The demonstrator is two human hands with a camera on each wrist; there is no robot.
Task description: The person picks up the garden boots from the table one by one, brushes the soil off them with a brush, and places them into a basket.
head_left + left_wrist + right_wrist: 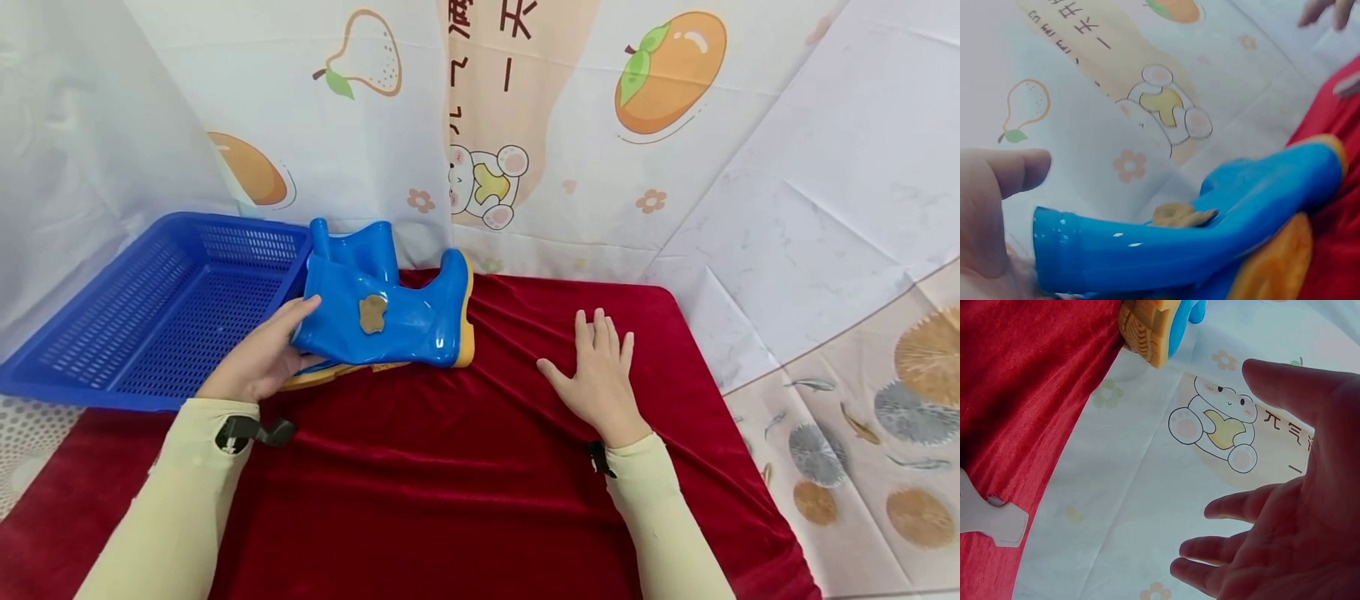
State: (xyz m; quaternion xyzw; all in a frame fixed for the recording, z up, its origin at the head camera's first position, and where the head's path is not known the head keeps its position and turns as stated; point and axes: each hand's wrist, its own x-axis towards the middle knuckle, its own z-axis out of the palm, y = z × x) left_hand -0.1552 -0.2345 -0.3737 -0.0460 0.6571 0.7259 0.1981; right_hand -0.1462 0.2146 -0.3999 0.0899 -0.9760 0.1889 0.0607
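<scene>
A blue rain boot (408,321) with a yellow sole and a brown patch on its shaft lies on its side, toe to the right. Beneath and behind it, a second blue boot (367,250) is partly hidden, its yellow sole (318,380) showing in front. My left hand (262,354) is at the top boot's shaft opening, fingertips at the rim. In the left wrist view, an extended digit (1025,169) stands apart from the blue shaft (1122,256). My right hand (598,379) holds nothing, fingers spread above the red cloth, right of the boots.
A blue plastic basket (75,275) with slotted walls stands at the left, right beside the boots. Red velvet cloth (450,483) covers the table. Behind hangs a white sheet (555,208) printed with fruit and a cartoon bear; pale patterned sheets (825,333) hang at the right.
</scene>
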